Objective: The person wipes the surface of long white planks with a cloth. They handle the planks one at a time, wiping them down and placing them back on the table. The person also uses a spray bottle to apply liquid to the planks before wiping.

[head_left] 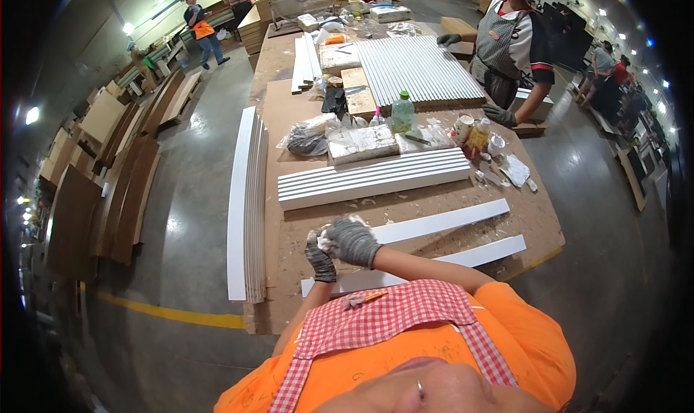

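Note:
My left hand, in a grey knit glove, is closed at the left end of the work area. Close against it is my gloved right hand, its fingers curled. A small white lump, too small to tell its kind, shows between the two hands, and white residue marks the gloves. Beneath and beside my right hand, a long white strip stretches to the right. Nearer to me lies a second white strip, partly hidden by my right forearm. Beyond my hands, several white strips lie side by side.
On the left, several white strips stand along the brown table. White-smeared blocks, a green bottle and a plastic bag lie farther back. Across the table, a person in gloves stands beside a ribbed stack of strips.

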A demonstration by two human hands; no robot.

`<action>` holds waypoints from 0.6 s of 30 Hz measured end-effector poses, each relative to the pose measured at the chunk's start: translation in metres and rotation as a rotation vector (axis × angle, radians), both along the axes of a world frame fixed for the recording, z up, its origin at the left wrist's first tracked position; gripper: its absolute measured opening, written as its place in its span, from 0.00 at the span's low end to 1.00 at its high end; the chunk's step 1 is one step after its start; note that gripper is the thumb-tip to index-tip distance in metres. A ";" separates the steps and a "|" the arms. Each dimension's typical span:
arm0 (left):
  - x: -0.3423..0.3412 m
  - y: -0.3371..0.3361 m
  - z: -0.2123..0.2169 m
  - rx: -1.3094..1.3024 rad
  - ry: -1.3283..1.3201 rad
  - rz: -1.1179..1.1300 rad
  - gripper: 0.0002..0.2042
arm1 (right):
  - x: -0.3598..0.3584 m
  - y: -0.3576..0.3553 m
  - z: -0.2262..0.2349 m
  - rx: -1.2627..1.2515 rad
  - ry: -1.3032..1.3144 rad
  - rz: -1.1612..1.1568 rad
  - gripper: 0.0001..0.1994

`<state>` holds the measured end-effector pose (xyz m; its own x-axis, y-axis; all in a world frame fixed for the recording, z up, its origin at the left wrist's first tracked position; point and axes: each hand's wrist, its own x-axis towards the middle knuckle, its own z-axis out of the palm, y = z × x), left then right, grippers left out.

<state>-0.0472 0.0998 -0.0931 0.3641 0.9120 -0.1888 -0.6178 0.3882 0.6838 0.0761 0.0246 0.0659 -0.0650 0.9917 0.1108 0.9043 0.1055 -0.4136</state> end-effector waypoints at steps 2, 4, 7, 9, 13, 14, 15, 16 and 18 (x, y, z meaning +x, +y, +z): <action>0.013 -0.009 0.018 -0.123 -0.173 0.171 0.19 | -0.008 0.012 -0.012 0.023 0.028 0.040 0.14; 0.009 -0.011 0.022 -0.146 -0.151 0.102 0.17 | -0.006 0.016 -0.010 -0.017 0.042 0.081 0.12; 0.005 -0.009 0.006 -0.036 -0.045 0.165 0.16 | 0.003 0.006 -0.001 -0.016 0.080 0.057 0.14; 0.010 -0.005 -0.018 -0.006 -0.017 0.202 0.18 | 0.011 -0.004 -0.013 0.026 0.125 -0.001 0.16; 0.008 -0.007 -0.010 0.076 0.139 0.166 0.22 | 0.034 -0.026 -0.014 -0.192 0.057 -0.104 0.18; 0.005 -0.005 -0.017 0.018 0.106 0.197 0.23 | 0.043 -0.033 -0.022 -0.166 0.039 -0.135 0.18; 0.009 -0.006 -0.014 0.041 0.132 0.197 0.23 | 0.060 -0.043 -0.032 -0.140 0.016 -0.182 0.18; 0.008 -0.007 -0.009 0.067 0.162 0.211 0.23 | 0.073 -0.051 -0.040 -0.111 -0.004 -0.215 0.19; 0.007 -0.009 0.000 0.066 0.149 0.216 0.23 | 0.102 -0.072 -0.024 -0.113 -0.017 -0.227 0.18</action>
<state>-0.0399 0.0904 -0.0929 0.1326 0.9775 -0.1637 -0.5718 0.2104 0.7930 0.1777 -0.0471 0.0423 0.1595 0.9872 -0.0008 0.9067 -0.1468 -0.3955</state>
